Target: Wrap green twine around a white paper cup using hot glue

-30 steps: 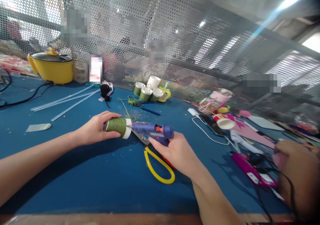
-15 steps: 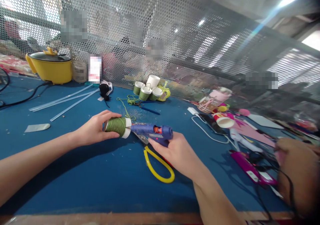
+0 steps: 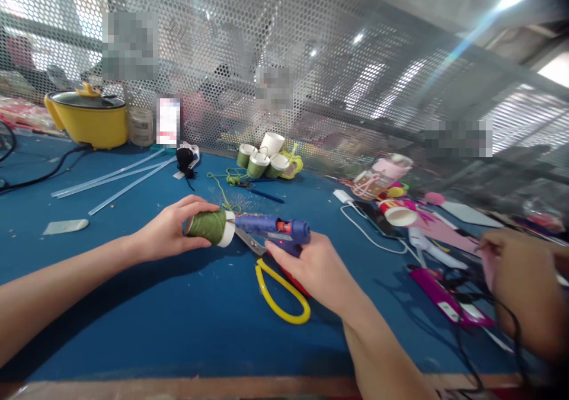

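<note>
While the left hand (image 3: 166,229) curls round a cylinder wound in green yarn (image 3: 207,227), the right hand (image 3: 317,269) grips a blue plastic glue gun (image 3: 263,227), nozzle (image 3: 237,221) at the bare white rim (image 3: 229,232), above loop-handled steel scissors (image 3: 261,264) on the blue tabletop (image 3: 200,323).

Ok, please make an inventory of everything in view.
held cup: 1, green and white, centre
glue gun: 1, blue, beside held cup
scissors: 1, yellow loop, below glue gun
back cups: 4, white, three green-wrapped, centre
tool: 1, blue, centre
sticks: 3, translucent, left
pot: 1, yellow, back left
box: 1, purple, right
panel: 1, grey, behind
table: 1, blue, beneath
clutter: uncounted, multicoloured, right
another person's hand: at least 1, right
left fingers: several, on held cup
right fingers: partly hidden, on glue gun
</note>
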Tool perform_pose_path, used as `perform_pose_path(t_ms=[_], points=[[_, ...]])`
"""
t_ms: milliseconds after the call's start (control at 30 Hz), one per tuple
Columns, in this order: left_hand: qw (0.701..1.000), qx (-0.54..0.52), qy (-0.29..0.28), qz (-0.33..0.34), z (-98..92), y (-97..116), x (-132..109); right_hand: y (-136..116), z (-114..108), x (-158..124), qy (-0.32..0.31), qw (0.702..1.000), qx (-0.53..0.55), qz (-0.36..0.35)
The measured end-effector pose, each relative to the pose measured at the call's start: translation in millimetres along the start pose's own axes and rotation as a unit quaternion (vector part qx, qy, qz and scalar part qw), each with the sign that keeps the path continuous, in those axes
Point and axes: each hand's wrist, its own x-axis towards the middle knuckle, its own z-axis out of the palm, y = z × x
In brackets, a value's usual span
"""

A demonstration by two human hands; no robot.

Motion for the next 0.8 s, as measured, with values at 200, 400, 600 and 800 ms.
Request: perform_pose_path(t_ms=[200,400,600,800], points=[[1.0,0.01,-0.004,0.02,-0.2,0.5,-0.5,2.9,0.6,0.2,0.004,1.0,-0.008,0.0],[0.999,0.014,-0.009,0.031,-0.4,-0.3,-0.8,3.2,0.5,0.4,0.007,1.0,-0.016,0.0],[1.0,0.004,0.01,0.003,0.3,-1.9,-0.3,-0.3,-0.5,-0.1,-0.004,1.0,-0.008,-0.014],[0.999,0.001,0.009,-0.042,-0.8,-0.4,0.8,1.6,0.3,-2.3,-0.019,1.0,0.004,-0.009]])
